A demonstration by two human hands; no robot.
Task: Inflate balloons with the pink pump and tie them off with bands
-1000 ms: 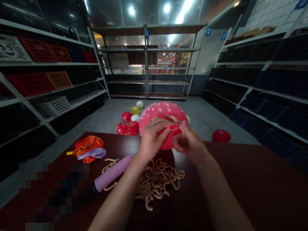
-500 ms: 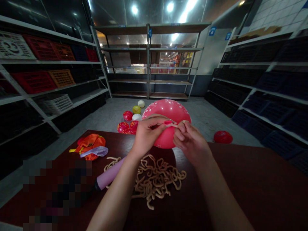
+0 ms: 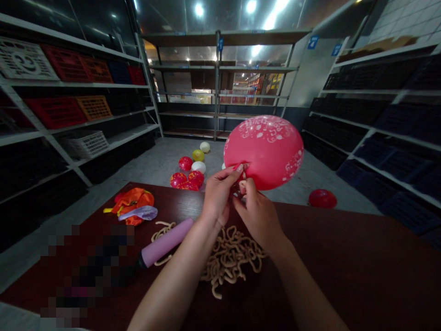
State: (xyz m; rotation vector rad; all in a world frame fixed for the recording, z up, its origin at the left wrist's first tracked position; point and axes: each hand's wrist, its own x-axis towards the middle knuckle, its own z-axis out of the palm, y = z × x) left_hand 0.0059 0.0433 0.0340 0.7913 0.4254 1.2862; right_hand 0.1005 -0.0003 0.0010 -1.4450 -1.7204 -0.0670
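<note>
From the head view, our left hand (image 3: 218, 195) and right hand (image 3: 257, 219) sit close together, both pinching the neck of a pink printed balloon (image 3: 265, 151), held above the desk's (image 3: 344, 257) far edge, apparently to keep its air in.

A round, inflated pink balloon (image 3: 264, 151) with white printed patterns.

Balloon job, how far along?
Done: inflated balloons lie on the floor. In hand: the left hand and right hand pinch the neck of an inflated pink balloon; no knot visible. Remaining: apparently uninflated tan long balloons beside the lilac hand pump on the table.
</note>
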